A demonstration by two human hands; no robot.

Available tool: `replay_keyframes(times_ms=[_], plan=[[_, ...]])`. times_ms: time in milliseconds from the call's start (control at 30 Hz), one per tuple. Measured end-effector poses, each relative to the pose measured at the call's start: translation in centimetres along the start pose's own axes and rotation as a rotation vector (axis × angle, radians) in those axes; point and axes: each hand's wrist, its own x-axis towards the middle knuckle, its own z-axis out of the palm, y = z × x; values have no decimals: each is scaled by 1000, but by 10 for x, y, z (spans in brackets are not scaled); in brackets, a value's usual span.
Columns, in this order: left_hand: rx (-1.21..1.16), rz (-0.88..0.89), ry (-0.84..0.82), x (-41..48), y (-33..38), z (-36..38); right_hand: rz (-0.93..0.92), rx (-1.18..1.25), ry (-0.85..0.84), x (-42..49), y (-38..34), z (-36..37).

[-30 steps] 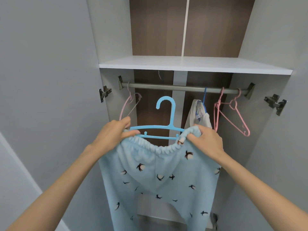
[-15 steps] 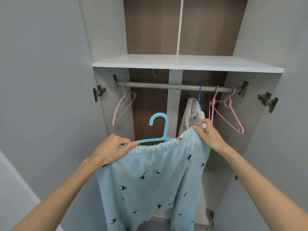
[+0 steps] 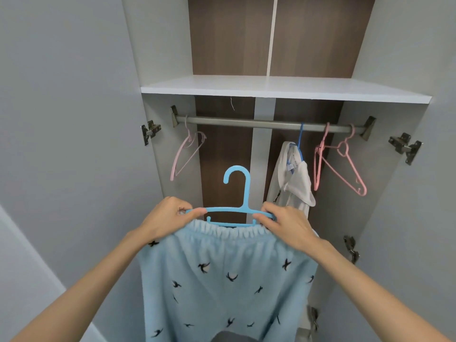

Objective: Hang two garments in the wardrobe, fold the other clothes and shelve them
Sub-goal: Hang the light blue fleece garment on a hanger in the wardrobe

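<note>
Nearest, at 6 o'clock, the pale blue trousers (image 3: pixel 222 280) with a dark bird print hang down from their gathered waistband, which sits bunched just under the bar of the light blue hanger (image 3: pixel 245 193). The left grip (image 3: pixel 170 218), at 9 o'clock from the hanger's stem, pinches the left end of the bar with the waistband beneath it. The right grip (image 3: pixel 286 223), at 3 o'clock, is closed round the right end in the same way. The hanger stands upright, its hook free in the air below the rail (image 3: pixel 246 122) and apart from it.

Farther in, toward 2 o'clock, a white garment (image 3: pixel 293 178) hangs from the rail on a dark blue hanger (image 3: pixel 300 137). Bare pink hangers (image 3: pixel 316 169) hang just beside it at 3 o'clock, and one more pink hanger (image 3: pixel 175 164) hangs at 10 o'clock. Above the rail, at 12 o'clock, runs the white shelf (image 3: pixel 271 87).

By my reckoning, one of the two garments is hung and the second is dressed on its hanger but not yet hooked. Folding and shelving look wholly undone, and the clothes for that are out of view.
</note>
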Motion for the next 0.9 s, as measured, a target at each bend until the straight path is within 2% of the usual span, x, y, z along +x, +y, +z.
replay_keyframes(times_ms=[100,267,400,467,567,600,900], plan=[[-64,-16,-3,3,-3,1,17,32,-40,4,2,-3],[-332,-136,208,7,-14,0,35,126,-48,7,-1,-10],[-179,-108,304,5,-24,2,76,125,-7,6,4,-14],[-146,-111,246,3,-27,1,115,126,16,5,9,-18],[-283,-170,21,-3,-28,-1,171,146,29,6,15,-26],[-297,-169,-7,-4,-27,-2,181,146,26,7,17,-28],[-202,-63,229,-6,-12,2,148,52,16,1,19,-36]])
